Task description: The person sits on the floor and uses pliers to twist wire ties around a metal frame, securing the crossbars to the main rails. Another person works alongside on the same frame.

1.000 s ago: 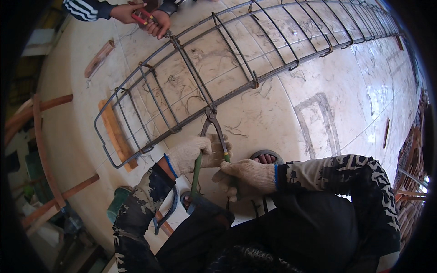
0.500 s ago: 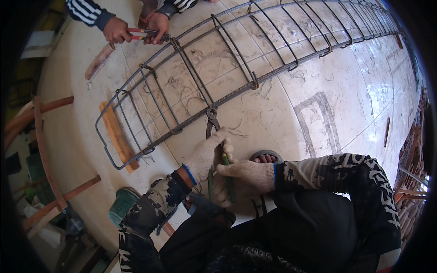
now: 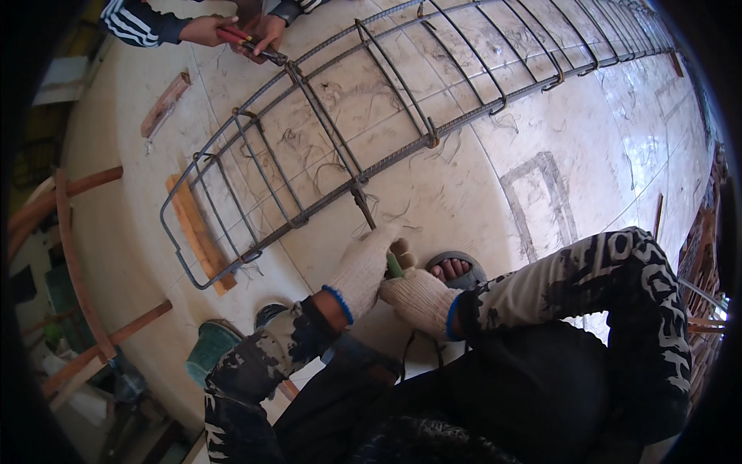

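Both my hands wear cream knitted gloves with blue cuffs and work one pair of pincers [image 3: 361, 203] with green handles. Its jaws meet the near bar of a steel rebar cage [image 3: 402, 157], where a stirrup crosses. My left hand [image 3: 369, 267] is closed around the tool, nearer the jaws. Closed on the green grips, my right hand [image 3: 420, 298] sits just behind it and hides most of the handles. Across the cage, a co-worker's hands [image 3: 263, 37] hold red-handled pliers [image 3: 251, 42] against the far bar.
A wood block [image 3: 199, 232] props the cage's left end; another wood piece [image 3: 165, 104] lies beyond. Cut wire bits litter the tiled floor. A green bucket [image 3: 210, 349] stands by my left arm, near wooden bars [image 3: 81, 267]. My sandalled foot [image 3: 454, 269] is beside my right hand.
The pincers have turned edge-on, their handles now together and mostly covered by my gloves. My right elbow has lifted. The co-worker's hands and pliers have shifted slightly up and their angle has changed.
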The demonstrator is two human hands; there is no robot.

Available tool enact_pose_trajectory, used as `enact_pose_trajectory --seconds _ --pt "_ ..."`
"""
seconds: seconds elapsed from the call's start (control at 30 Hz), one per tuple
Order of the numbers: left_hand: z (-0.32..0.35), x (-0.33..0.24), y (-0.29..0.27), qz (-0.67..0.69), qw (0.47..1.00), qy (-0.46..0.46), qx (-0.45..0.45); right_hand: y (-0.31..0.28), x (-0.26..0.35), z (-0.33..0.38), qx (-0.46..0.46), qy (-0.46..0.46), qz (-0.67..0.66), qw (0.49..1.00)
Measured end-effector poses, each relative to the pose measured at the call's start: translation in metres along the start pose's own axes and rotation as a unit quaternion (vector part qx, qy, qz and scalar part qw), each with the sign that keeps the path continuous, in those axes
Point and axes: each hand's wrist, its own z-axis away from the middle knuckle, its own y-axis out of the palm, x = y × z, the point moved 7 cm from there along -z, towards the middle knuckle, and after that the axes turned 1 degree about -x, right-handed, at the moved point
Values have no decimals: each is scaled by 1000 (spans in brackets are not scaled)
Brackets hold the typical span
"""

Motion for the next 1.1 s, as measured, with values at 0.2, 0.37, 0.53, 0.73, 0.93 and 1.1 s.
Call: enact_pose_trajectory --seconds 0.2,0.37,0.53,0.73,0.93,1.1 --pt "-7 -2 -10 93 988 -36 119 13 5 12 100 93 -383 914" --pt "5 -4 6 278 909 -103 291 34 16 -5 236 22 -609 757" --pt "16 -16 8 121 979 -72 146 41 9 -9 303 41 -661 686" --pt "9 -9 -6 3 994 -66 85 10 20 3 34 58 -283 957" --pt "-5 -2 12 179 932 -97 301 29 -2 -5 258 29 -538 802" --pt "2 -2 32 301 874 -94 370 17 -18 -14 107 -9 -233 966"
